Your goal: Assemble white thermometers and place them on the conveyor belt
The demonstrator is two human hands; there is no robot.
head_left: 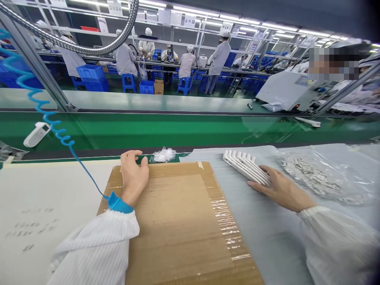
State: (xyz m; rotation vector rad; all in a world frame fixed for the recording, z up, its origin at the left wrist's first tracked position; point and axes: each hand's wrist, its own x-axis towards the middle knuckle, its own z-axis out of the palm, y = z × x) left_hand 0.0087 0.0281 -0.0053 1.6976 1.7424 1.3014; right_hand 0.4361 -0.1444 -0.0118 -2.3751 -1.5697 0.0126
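Observation:
My left hand (pixel 134 174) hovers over the far left corner of a brown cardboard sheet (pixel 175 221). Its fingers are bent, the thumb stands apart from them, and I see nothing between them. A blue wrist strap (pixel 119 204) with a coiled cord (pixel 63 132) circles that wrist. To the right of the cardboard, my right hand (pixel 280 188) is closed around the near end of a row of white plastic parts (pixel 245 164). These are long, slim pieces lying side by side, angled at the far end. Just beyond my left hand lies a small pile of clear plastic scraps (pixel 164 154).
A clear bag of small white parts (pixel 314 174) lies on the grey foam sheet (pixel 246 221) at right. Behind the bench runs a green conveyor belt (pixel 178 130). A white handheld device (pixel 37 133) rests on it at left. Several people in white coats work farther back.

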